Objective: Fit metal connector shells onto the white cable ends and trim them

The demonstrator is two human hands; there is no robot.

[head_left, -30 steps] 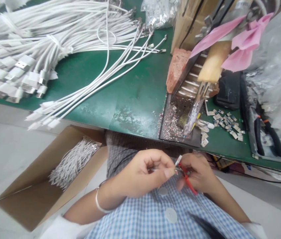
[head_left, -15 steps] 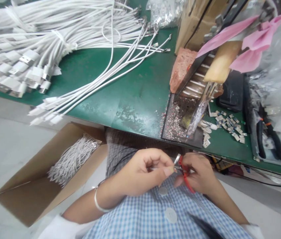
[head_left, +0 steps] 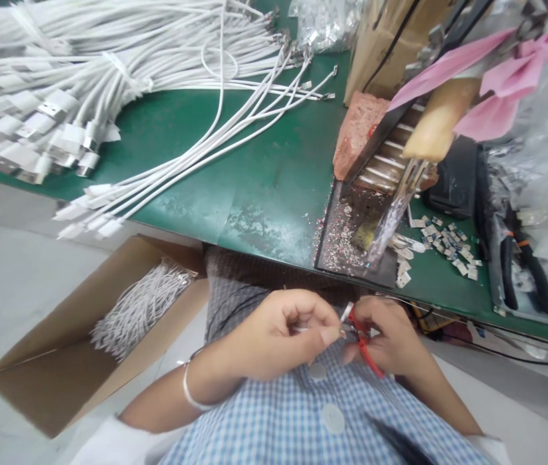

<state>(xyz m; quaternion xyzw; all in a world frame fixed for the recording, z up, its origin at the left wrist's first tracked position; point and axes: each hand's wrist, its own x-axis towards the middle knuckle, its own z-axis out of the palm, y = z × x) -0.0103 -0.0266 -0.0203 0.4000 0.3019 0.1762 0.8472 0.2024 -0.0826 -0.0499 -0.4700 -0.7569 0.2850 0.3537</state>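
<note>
Just beyond the table's front edge, my left hand (head_left: 278,339) is closed in a pinch. A thin white cable (head_left: 299,330) shows inside its curled fingers; most of it is hidden. Close on its right, my right hand (head_left: 390,332) is closed round the red handles of a pair of scissors (head_left: 365,345). Their metal blades point left, at the left thumb and fingertips. Whether they touch the cable's end, I cannot tell.
Loose white USB cables (head_left: 181,158) and thick bundles (head_left: 84,77) lie on the green table (head_left: 264,187). A soldering iron (head_left: 441,123) leans over a dark debris-covered pad (head_left: 335,242). Small connectors (head_left: 448,242) lie beside it. Below left stands a cardboard box (head_left: 36,394) holding cables.
Both hands stay almost in place, with the scissors still at the left fingertips. The camera view has shifted very slightly.
</note>
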